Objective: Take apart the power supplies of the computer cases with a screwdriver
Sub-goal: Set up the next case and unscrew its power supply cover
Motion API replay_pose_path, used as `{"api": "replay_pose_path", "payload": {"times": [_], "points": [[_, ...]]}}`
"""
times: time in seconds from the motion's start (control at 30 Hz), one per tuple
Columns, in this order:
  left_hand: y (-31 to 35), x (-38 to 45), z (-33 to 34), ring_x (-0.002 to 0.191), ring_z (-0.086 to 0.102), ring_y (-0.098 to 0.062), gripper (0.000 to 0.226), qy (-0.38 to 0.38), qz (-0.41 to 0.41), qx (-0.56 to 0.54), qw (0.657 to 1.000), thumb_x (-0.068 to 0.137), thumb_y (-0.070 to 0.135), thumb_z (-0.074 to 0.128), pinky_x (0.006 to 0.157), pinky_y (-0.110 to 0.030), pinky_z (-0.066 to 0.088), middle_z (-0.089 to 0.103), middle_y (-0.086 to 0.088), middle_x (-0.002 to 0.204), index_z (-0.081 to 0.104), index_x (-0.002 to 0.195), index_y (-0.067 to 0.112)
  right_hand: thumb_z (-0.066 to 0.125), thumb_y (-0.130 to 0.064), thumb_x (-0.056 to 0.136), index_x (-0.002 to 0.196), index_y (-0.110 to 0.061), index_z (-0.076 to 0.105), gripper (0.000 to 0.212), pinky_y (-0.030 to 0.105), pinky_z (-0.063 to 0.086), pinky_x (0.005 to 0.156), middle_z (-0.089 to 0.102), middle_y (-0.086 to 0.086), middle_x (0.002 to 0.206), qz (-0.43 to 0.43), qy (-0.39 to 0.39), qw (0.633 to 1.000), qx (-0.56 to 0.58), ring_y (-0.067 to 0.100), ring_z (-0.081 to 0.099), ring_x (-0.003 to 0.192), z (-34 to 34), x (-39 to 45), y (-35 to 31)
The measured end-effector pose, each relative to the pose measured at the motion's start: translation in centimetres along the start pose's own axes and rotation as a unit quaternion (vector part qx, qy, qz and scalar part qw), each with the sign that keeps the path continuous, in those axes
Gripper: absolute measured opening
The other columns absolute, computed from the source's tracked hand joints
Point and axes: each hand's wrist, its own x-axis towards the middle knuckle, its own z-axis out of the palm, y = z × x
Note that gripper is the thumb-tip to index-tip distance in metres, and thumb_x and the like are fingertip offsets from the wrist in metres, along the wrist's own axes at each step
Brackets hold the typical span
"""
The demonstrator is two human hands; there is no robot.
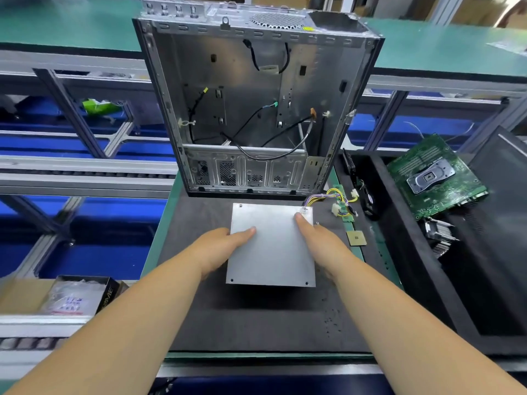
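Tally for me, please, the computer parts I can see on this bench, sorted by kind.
Computer case: 1
Power supply, held between the left hand and right hand: 1
Motherboard: 1
Processor chip: 1
Heatsink: 1
Total: 5

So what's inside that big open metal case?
The computer case holds only loose black cables and bare metal panels; no boards. The power supply sits outside it, held by both hands, its own inside covered.
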Motion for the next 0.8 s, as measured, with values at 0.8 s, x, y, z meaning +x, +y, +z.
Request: {"api": "replay_pose_path", "payload": {"times": [0.8], "points": [[2.3, 1.6, 0.6, 0.147, 0.029, -0.023, 0.1, -0.014, -0.099, -0.046, 0.994, 0.076, 0.082, 0.053, 0.115, -0.045, 0.023, 0.029, 0.004, 0.161, 0.031, 0.155, 0.025, 0.047, -0.066, 0.095, 0.143, -0.02, 0.051, 0.066, 0.032, 0.031, 0.109, 0.052, -0.002, 0.146, 0.095, -0.089, 0.988, 0.085, 0.02, 0.048, 0.132, -1.3, 1.5, -2.3]]}}
